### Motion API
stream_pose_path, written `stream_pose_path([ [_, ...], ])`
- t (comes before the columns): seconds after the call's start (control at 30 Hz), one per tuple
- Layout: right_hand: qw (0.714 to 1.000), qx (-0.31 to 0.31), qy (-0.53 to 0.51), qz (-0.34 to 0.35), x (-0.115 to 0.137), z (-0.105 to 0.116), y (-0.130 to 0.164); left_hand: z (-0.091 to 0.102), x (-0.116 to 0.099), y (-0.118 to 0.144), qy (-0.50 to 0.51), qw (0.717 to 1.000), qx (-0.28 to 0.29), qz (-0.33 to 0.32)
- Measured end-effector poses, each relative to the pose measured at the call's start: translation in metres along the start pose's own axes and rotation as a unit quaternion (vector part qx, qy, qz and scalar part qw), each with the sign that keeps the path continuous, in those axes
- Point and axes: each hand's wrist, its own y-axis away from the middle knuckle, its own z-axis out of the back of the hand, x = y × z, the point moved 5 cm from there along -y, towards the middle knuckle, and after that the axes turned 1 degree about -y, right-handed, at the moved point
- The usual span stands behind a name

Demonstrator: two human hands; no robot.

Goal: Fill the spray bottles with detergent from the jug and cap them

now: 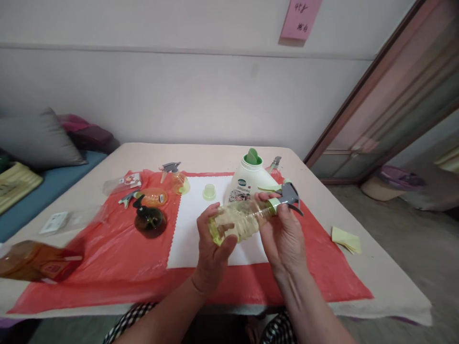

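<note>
Both hands hold a clear spray bottle (244, 217) above the table (376, 267). The left hand (211, 248) is wrapped around the bottle's yellow-green base, fingers curled over the top and thumb pressed beneath. The right hand (283, 234) closes on the neck end, fingertips at the pale green collar, just under the grey trigger head (289, 196). The bottle lies nearly horizontal, its long axis running from base at lower left to trigger at upper right, the nozzle end pointing right and away from the person.

Directly beneath the grip lies a white sheet (193, 224) on a red plastic cover (118, 258). Just behind the bottle stands a white jug (247, 184) with a green cap; a small green cap (209, 191) sits beyond the left hand. Well to the left rest a dark round bottle (149, 220) and an orange bottle (154, 197). Yellow paper (346, 240) lies to the right.
</note>
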Motion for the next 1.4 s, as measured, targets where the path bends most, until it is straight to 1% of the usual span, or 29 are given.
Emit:
stream_pose_path([
  [0.07, 1.0, 0.001, -0.009, 0.001, 0.003, 0.0, 0.0, -0.003, 0.002, 0.004, 0.006, 1.0, 0.004, -0.024],
  [0.17, 1.0, -0.013, -0.021, 0.01, 0.008, 0.002, -0.002, -0.009, 0.011, 0.008, -0.023, 0.999, 0.043, -0.011],
  [0.27, 0.999, -0.03, -0.021, 0.036, 0.013, 0.008, -0.006, -0.017, 0.019, 0.012, -0.027, 0.995, 0.092, 0.039],
  [0.37, 0.997, -0.043, -0.009, 0.062, 0.019, 0.014, -0.009, -0.025, 0.026, 0.015, 0.04, 0.986, 0.118, 0.113],
  [0.43, 0.996, -0.045, -0.003, 0.077, 0.022, 0.016, -0.01, -0.029, 0.03, 0.016, 0.092, 0.974, 0.121, 0.17],
  [0.5, 0.996, -0.038, 0.0, 0.084, 0.023, 0.015, -0.009, -0.031, 0.035, 0.015, 0.15, 0.953, 0.105, 0.243],
  [0.53, 0.996, -0.033, 0.004, 0.088, 0.023, 0.014, -0.009, -0.032, 0.039, 0.015, 0.177, 0.935, 0.103, 0.29],
  [0.57, 0.995, -0.027, 0.008, 0.093, 0.024, 0.013, -0.008, -0.034, 0.042, 0.016, 0.199, 0.91, 0.115, 0.344],
  [0.63, 0.995, -0.014, 0.022, 0.101, 0.025, 0.01, -0.006, -0.037, 0.047, 0.019, 0.215, 0.857, 0.165, 0.438],
  [0.67, 0.994, -0.007, 0.029, 0.104, 0.025, 0.008, -0.005, -0.037, 0.047, 0.02, 0.21, 0.838, 0.188, 0.467],
  [0.7, 0.994, -0.002, 0.035, 0.106, 0.025, 0.007, -0.004, -0.036, 0.047, 0.021, 0.204, 0.828, 0.203, 0.481],
  [0.73, 0.994, 0.001, 0.038, 0.106, 0.024, 0.006, -0.003, -0.035, 0.046, 0.02, 0.202, 0.829, 0.205, 0.48],
  [0.8, 0.993, -0.005, 0.038, 0.107, 0.024, 0.006, -0.002, -0.032, 0.042, 0.016, 0.206, 0.852, 0.19, 0.442],
  [0.9, 0.994, -0.026, 0.032, 0.106, 0.022, 0.01, -0.004, -0.029, 0.033, 0.01, 0.186, 0.901, 0.182, 0.347],
  [0.97, 0.994, -0.033, 0.025, 0.098, 0.02, 0.012, -0.006, -0.027, 0.027, 0.007, 0.147, 0.933, 0.182, 0.273],
  [1.03, 0.995, -0.037, 0.019, 0.089, 0.019, 0.013, -0.007, -0.026, 0.024, 0.007, 0.101, 0.957, 0.179, 0.205],
  [1.1, 0.995, -0.039, 0.013, 0.088, 0.02, 0.014, -0.007, -0.025, 0.024, 0.01, 0.045, 0.971, 0.179, 0.152],
  [1.17, 0.996, -0.033, 0.007, 0.085, 0.021, 0.013, -0.007, -0.026, 0.026, 0.014, -0.002, 0.974, 0.189, 0.125],
  [1.2, 0.996, -0.028, 0.005, 0.085, 0.023, 0.013, -0.007, -0.028, 0.027, 0.016, -0.006, 0.973, 0.194, 0.123],
  [1.27, 0.996, -0.019, 0.004, 0.091, 0.025, 0.012, -0.006, -0.031, 0.028, 0.017, 0.041, 0.97, 0.19, 0.145],
  [1.33, 0.995, -0.016, 0.006, 0.1, 0.028, 0.012, -0.006, -0.033, 0.03, 0.015, 0.123, 0.957, 0.159, 0.208],
  [1.37, 0.995, -0.016, 0.008, 0.103, 0.029, 0.012, -0.007, -0.034, 0.032, 0.013, 0.163, 0.944, 0.14, 0.252],
  [1.4, 0.994, -0.016, 0.01, 0.105, 0.03, 0.012, -0.007, -0.035, 0.034, 0.013, 0.192, 0.924, 0.132, 0.303],
])
